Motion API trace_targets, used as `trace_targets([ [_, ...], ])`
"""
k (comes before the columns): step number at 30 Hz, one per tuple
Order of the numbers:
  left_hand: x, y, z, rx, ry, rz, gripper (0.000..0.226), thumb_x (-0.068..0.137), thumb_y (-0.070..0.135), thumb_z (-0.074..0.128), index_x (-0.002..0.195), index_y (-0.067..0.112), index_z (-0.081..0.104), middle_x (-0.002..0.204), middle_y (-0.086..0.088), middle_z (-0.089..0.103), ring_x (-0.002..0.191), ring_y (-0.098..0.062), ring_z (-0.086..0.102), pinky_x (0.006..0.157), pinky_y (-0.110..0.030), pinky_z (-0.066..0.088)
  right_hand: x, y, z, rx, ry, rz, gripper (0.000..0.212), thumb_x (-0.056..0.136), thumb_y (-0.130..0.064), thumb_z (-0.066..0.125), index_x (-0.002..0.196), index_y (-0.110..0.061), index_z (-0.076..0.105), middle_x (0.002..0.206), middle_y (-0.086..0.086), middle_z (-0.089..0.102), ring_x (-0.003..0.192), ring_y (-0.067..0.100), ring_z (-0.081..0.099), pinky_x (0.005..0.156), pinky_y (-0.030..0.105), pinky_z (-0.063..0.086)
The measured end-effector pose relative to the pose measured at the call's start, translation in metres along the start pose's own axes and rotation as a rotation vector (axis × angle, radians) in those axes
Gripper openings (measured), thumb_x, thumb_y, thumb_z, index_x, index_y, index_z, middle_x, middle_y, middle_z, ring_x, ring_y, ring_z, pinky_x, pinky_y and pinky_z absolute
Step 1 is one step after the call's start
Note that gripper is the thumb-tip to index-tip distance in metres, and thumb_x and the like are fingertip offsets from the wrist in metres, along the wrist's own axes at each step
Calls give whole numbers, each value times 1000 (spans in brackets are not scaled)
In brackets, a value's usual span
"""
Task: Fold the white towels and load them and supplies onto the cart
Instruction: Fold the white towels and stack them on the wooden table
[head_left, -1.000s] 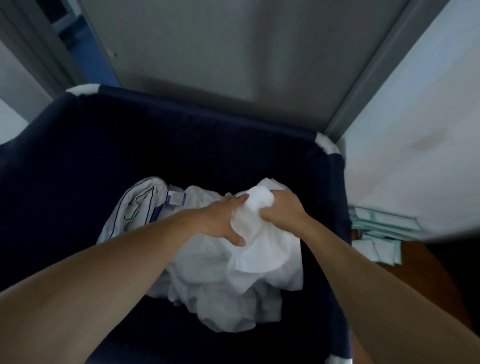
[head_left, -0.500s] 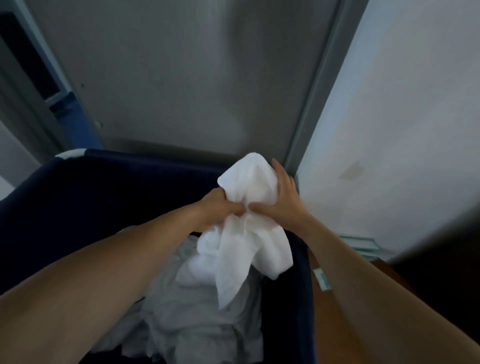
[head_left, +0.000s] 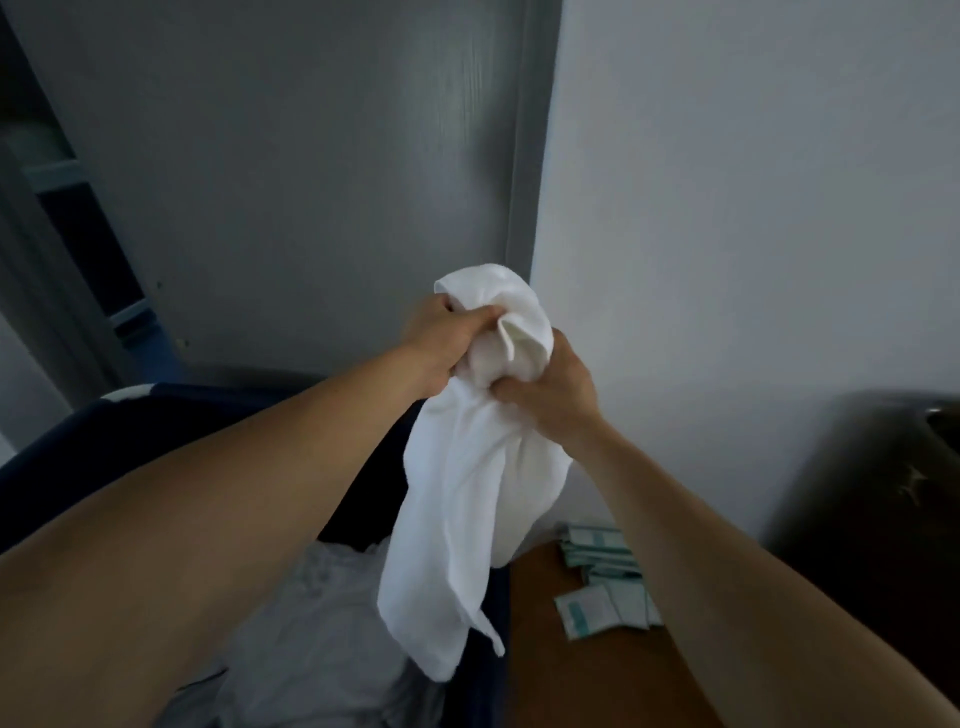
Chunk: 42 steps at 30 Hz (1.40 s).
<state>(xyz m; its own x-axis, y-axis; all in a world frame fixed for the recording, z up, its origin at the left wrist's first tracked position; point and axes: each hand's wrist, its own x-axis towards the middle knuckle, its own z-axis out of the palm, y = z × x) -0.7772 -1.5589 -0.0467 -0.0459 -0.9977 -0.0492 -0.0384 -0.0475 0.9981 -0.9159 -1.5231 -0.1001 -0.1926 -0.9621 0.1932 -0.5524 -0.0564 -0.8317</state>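
Above the right end of the dark navy fabric laundry bin (head_left: 156, 421), a crumpled white terry towel (head_left: 467, 478) hangs in the air, held up by both bare hands. The left hand (head_left: 441, 332) has its grip clenched round the bunched top of the towel, fingers curled into the cloth. The right hand (head_left: 553, 395), just beside it and slightly lower, grasps the same bunch from the other side, thumb and fingers dug into the folds. The towel's loose length drops between the forearms, its lower corner hanging over the bin's right rim. Inside the bin lies a rumpled heap of white linen (head_left: 322, 639). Right of the bin, a brown wooden table (head_left: 597, 686) carries a scatter of small white-and-teal sachets (head_left: 587, 608). Behind the bin stands a grey door (head_left: 311, 182), with a white wall (head_left: 753, 208) to its right.
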Motion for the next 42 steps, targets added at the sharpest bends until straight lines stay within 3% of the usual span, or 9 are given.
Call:
trace_targets([
  [3,-19,35,31,-6,-4,131,60,68,46,76,109,5,61,114,-16,67,105,-31,65,93,-54,54,-2,-22,-46,11,111,-13,60,52,-43,69,106,-47,43,81,-25,56,76,-2,56,60,22,40],
  [10,-58,100,81,-92,-134,341,50,80,34,71,113,-2,63,112,-19,68,104,-34,66,89,-57,54,-33,-68,-140,-23,316,-67,42,50,-39,73,83,-40,48,74,-19,59,68,-3,55,60,27,47],
  [14,-82,114,96,-172,-240,340,42,86,28,69,115,-1,62,114,-20,67,108,-36,65,93,-58,52,-65,-87,-173,-90,379,-63,42,48,-35,77,71,-57,50,63,-30,61,56,-9,57,55,25,43],
  [22,-127,53,126,-96,-498,188,37,92,21,66,124,3,61,118,-15,68,107,-31,66,92,-52,55,-136,-28,-186,-167,333,44,52,41,-48,81,80,-63,50,73,-24,65,69,-5,61,62,28,51],
  [28,-147,-35,164,37,-574,4,45,89,5,65,132,9,53,123,-13,65,110,-32,64,94,-55,54,-176,78,-184,-218,229,163,70,55,-45,88,116,-33,55,96,-14,66,85,10,64,72,33,53],
  [34,-172,-124,212,164,-573,-241,32,91,-2,59,120,11,54,99,-11,69,72,-18,73,58,-39,60,-195,178,-207,-357,163,346,11,87,-20,54,94,-27,57,85,-3,61,87,28,63,72,36,52],
  [37,-183,-164,226,232,-588,-365,29,94,9,63,122,9,57,112,-15,70,97,-33,70,86,-58,56,-198,213,-218,-413,16,340,21,87,-14,49,99,-20,66,91,3,66,89,30,63,75,38,53],
  [40,-192,-188,230,255,-588,-441,31,95,19,64,125,10,60,110,-7,73,93,-25,71,76,-44,61,-201,236,-223,-379,-104,308,23,91,-12,50,102,-15,70,99,9,70,93,30,64,79,40,54],
  [42,-197,-195,231,356,-609,-492,33,96,29,62,124,12,62,112,-5,71,98,-25,69,88,-43,58,-202,243,-228,-330,-131,304,23,93,-12,51,103,-12,72,99,10,71,91,29,65,81,44,55],
])
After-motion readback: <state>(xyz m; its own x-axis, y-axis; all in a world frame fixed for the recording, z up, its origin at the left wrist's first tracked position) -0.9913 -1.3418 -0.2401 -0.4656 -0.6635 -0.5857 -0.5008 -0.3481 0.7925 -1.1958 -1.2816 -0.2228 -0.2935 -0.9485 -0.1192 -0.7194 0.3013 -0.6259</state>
